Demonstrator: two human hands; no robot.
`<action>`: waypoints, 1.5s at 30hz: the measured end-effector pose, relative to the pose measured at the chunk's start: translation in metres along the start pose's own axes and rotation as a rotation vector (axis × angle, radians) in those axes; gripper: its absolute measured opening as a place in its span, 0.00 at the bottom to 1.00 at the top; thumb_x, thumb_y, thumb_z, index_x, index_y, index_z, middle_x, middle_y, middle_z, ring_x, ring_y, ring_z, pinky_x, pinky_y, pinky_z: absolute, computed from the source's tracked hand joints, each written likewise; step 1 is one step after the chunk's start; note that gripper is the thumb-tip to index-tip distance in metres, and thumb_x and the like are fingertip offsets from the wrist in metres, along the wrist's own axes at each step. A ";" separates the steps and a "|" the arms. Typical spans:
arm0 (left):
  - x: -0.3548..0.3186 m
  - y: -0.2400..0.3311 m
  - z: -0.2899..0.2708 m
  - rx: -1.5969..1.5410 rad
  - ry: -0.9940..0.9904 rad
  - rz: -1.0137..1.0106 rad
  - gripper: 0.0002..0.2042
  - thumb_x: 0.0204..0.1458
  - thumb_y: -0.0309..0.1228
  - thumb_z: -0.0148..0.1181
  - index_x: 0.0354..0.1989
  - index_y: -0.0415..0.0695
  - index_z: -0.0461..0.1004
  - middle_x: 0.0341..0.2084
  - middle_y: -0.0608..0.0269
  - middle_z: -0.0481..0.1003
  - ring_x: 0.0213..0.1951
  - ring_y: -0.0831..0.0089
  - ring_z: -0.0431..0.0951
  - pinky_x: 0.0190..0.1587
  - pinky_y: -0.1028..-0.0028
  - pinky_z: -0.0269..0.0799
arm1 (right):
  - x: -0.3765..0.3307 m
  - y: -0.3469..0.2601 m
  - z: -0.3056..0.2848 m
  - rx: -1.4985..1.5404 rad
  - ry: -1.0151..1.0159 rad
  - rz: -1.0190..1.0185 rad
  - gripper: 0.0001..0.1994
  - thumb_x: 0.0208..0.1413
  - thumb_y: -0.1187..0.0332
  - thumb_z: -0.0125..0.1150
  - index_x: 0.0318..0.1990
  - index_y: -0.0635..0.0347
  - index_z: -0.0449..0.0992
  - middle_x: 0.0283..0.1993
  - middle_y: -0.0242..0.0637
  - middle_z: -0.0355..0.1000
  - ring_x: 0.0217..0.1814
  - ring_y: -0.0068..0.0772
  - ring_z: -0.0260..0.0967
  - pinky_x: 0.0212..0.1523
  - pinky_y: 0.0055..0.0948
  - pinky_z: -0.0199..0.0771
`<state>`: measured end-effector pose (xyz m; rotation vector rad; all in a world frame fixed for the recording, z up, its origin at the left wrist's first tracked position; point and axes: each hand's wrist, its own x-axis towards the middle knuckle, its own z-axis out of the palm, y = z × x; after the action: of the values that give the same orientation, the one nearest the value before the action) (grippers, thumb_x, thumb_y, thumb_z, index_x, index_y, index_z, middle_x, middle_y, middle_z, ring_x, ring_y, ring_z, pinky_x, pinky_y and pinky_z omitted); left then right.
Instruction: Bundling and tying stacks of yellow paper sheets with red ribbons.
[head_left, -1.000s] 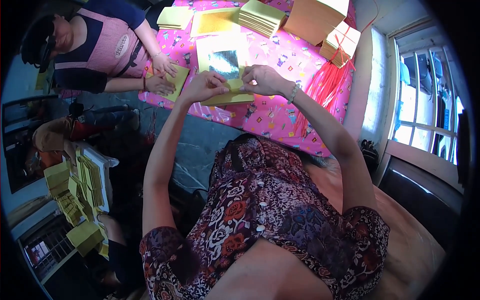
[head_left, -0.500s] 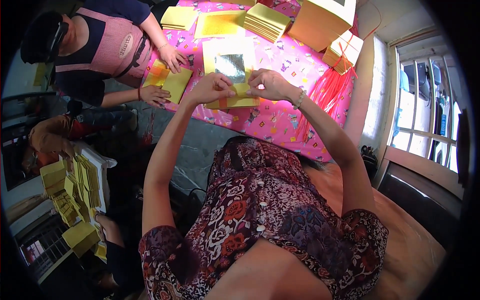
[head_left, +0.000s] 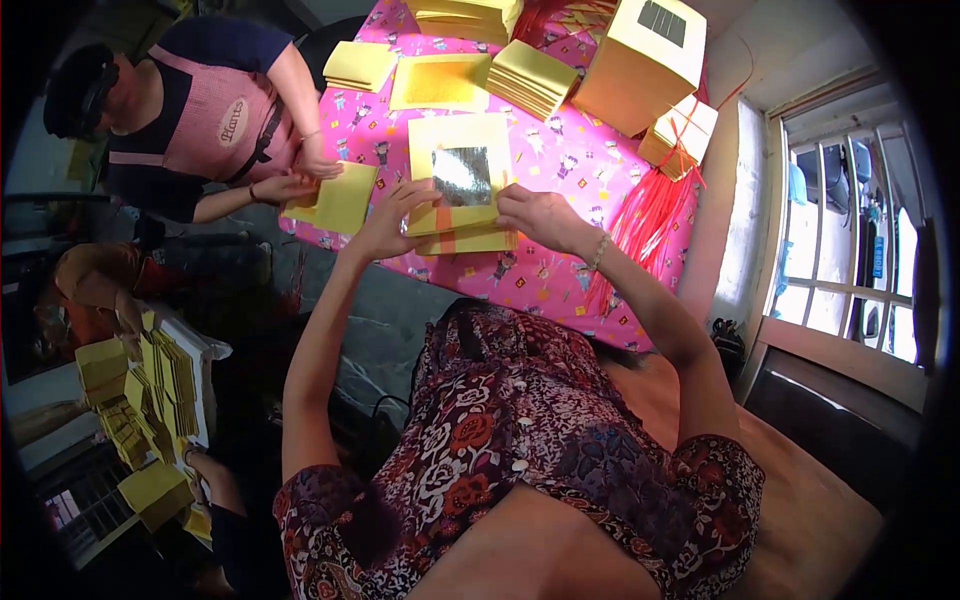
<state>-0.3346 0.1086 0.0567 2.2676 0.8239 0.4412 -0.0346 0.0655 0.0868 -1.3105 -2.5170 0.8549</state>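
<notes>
In front of me on the pink table lies a small stack of yellow paper sheets (head_left: pixel 420 155). A shiny silver rectangle (head_left: pixel 462 175) marks the middle of the top sheet, and an orange strip shows near its lower edge. My right hand (head_left: pixel 540 215) pinches the top sheet at its lower right edge, which is lifted slightly off the paper beneath. At the left edge my left hand (head_left: pixel 390 222) has its fingers and thumb apart, the fingertips resting on the paper.
Yellow paper bundles (head_left: pixel 535 78) and a big yellow paper block (head_left: pixel 640 65) stand farther back. Red strings (head_left: pixel 645 215) hang at the right. A co-worker (head_left: pixel 215 110) handles yellow sheets (head_left: pixel 345 197) at the left. More stacks (head_left: pixel 170 375) lie at lower left, beside other people.
Both hands were pinching the sheet's near edge close together; now they are apart at its two sides. The left fingers have spread. The co-worker's hands have drawn together over the yellow sheets.
</notes>
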 end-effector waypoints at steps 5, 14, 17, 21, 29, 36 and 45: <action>0.002 -0.013 0.012 0.052 0.139 0.014 0.22 0.43 0.21 0.59 0.50 0.49 0.74 0.51 0.57 0.71 0.54 0.57 0.67 0.57 0.63 0.60 | -0.003 0.006 -0.007 -0.022 -0.015 -0.146 0.23 0.56 0.51 0.55 0.54 0.54 0.64 0.56 0.42 0.62 0.50 0.48 0.67 0.49 0.42 0.71; 0.029 -0.017 -0.019 0.016 0.056 0.057 0.18 0.43 0.26 0.60 0.45 0.51 0.76 0.41 0.63 0.76 0.42 0.60 0.71 0.46 0.67 0.68 | 0.036 0.027 -0.005 -0.250 -0.159 -0.203 0.31 0.48 0.59 0.62 0.61 0.53 0.63 0.60 0.37 0.61 0.61 0.39 0.56 0.58 0.36 0.63; 0.030 -0.022 -0.021 -0.001 0.061 0.047 0.16 0.45 0.26 0.60 0.44 0.49 0.77 0.39 0.63 0.77 0.41 0.62 0.71 0.45 0.69 0.68 | 0.040 0.027 -0.007 -0.194 0.049 -0.329 0.20 0.51 0.64 0.58 0.53 0.56 0.72 0.56 0.35 0.64 0.60 0.34 0.58 0.56 0.36 0.62; 0.032 -0.029 -0.015 -0.096 0.150 0.015 0.14 0.46 0.28 0.62 0.43 0.46 0.77 0.37 0.63 0.77 0.40 0.64 0.73 0.44 0.68 0.69 | 0.046 0.041 0.002 0.069 0.163 -0.254 0.17 0.53 0.65 0.57 0.50 0.59 0.74 0.49 0.38 0.70 0.55 0.36 0.64 0.55 0.38 0.63; 0.039 -0.028 0.027 -0.239 0.560 -0.350 0.11 0.49 0.31 0.62 0.39 0.40 0.74 0.26 0.59 0.74 0.27 0.70 0.74 0.30 0.72 0.67 | 0.062 0.045 -0.001 0.685 0.086 0.382 0.21 0.61 0.53 0.52 0.47 0.64 0.75 0.38 0.48 0.76 0.33 0.36 0.75 0.37 0.36 0.76; 0.045 -0.019 0.026 -0.235 0.536 -0.524 0.12 0.50 0.35 0.61 0.34 0.39 0.70 0.24 0.53 0.70 0.26 0.58 0.73 0.27 0.64 0.65 | 0.051 0.031 -0.001 0.564 0.374 0.162 0.21 0.54 0.60 0.63 0.50 0.65 0.72 0.45 0.45 0.75 0.51 0.36 0.72 0.52 0.34 0.72; 0.053 -0.010 0.020 -0.230 0.543 -0.567 0.12 0.53 0.35 0.58 0.35 0.38 0.69 0.25 0.51 0.71 0.25 0.54 0.73 0.26 0.62 0.65 | 0.054 0.028 0.028 0.381 0.472 0.424 0.14 0.55 0.63 0.61 0.32 0.67 0.68 0.29 0.47 0.72 0.25 0.40 0.69 0.26 0.34 0.69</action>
<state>-0.2895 0.1397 0.0392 1.6129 1.5390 0.8402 -0.0585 0.1097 0.0420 -1.6875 -1.6544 0.9076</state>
